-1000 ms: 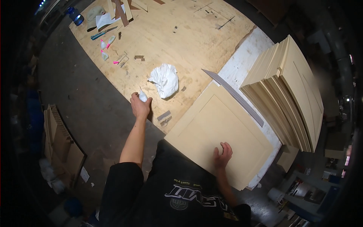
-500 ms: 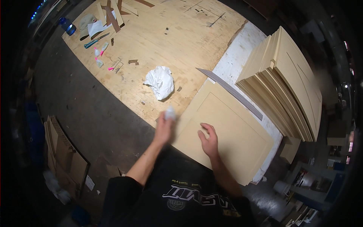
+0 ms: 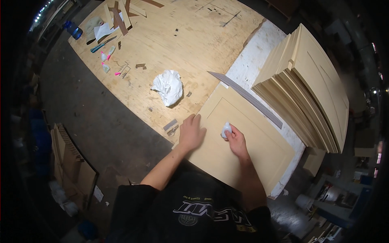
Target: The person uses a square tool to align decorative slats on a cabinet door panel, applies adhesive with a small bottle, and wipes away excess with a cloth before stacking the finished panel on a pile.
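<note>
A flat, pale wooden panel with a thin recessed frame line lies in front of me. My right hand is closed around a small white squeeze bottle, held over the panel with its tip pointing away from me. On the panel's left edge rests my left hand, its fingers reaching forward and nothing in them. Small grey and brown offcuts lie just left of that hand. A long grey strip runs along the panel's far right edge.
A tall stack of similar panels stands on the right. Crumpled white paper sits on the wooden table. Farther left are small bottles, a blue-handled knife, a cap, a blue bottle and wood strips.
The white bottle has passed from my left hand to my right. My left hand has come down onto the panel's edge, uncovering the offcuts beside it.
</note>
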Action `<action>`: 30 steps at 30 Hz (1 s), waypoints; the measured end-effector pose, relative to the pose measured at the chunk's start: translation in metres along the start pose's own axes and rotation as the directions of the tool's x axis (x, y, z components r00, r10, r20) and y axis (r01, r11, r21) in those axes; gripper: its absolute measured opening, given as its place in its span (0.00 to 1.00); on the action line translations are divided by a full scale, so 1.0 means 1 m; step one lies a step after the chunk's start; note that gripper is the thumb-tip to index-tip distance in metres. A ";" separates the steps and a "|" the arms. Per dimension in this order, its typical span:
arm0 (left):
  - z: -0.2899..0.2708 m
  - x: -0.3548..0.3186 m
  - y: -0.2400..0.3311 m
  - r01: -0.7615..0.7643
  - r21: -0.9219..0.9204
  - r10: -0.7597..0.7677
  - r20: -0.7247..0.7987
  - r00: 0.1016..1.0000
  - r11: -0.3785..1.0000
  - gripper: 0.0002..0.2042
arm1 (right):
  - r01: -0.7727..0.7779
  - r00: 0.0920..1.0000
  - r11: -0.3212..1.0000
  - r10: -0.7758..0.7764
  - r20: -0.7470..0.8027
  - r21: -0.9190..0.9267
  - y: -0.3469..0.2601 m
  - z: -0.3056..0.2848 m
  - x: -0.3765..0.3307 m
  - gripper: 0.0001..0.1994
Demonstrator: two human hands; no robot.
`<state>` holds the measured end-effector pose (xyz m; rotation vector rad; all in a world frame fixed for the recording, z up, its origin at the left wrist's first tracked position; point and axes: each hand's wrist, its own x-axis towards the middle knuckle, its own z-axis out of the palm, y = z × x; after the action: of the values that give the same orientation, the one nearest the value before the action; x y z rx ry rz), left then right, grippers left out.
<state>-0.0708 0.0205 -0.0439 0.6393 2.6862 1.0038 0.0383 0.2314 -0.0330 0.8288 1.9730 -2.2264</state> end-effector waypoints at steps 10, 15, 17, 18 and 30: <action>0.014 0.012 0.011 0.077 0.067 -0.079 0.034 0.996 0.995 0.37 | 0.069 0.997 0.843 -0.077 0.007 -0.534 0.000 -0.025 0.038 0.13; 0.019 0.013 0.014 0.093 0.121 -0.095 0.010 0.995 0.988 0.36 | 0.139 0.990 0.823 -0.136 0.048 -0.551 -0.010 -0.021 0.043 0.13; 0.021 0.013 0.013 0.084 0.122 -0.085 0.001 0.996 0.989 0.36 | 0.176 0.984 0.815 -0.167 0.067 -0.552 -0.011 -0.019 0.045 0.12; 0.022 0.013 0.013 0.080 0.121 -0.079 -0.014 0.997 0.989 0.36 | 0.192 0.980 0.800 -0.191 0.062 -0.569 -0.011 -0.018 0.045 0.12; 0.027 0.014 0.012 0.048 0.156 -0.038 -0.070 0.997 0.987 0.36 | 0.246 0.956 0.752 -0.294 0.022 -0.611 -0.024 -0.006 0.038 0.09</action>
<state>-0.0703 0.0505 -0.0573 0.5828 2.8461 0.8211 -0.0013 0.2535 -0.0281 0.5630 2.7580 -1.4694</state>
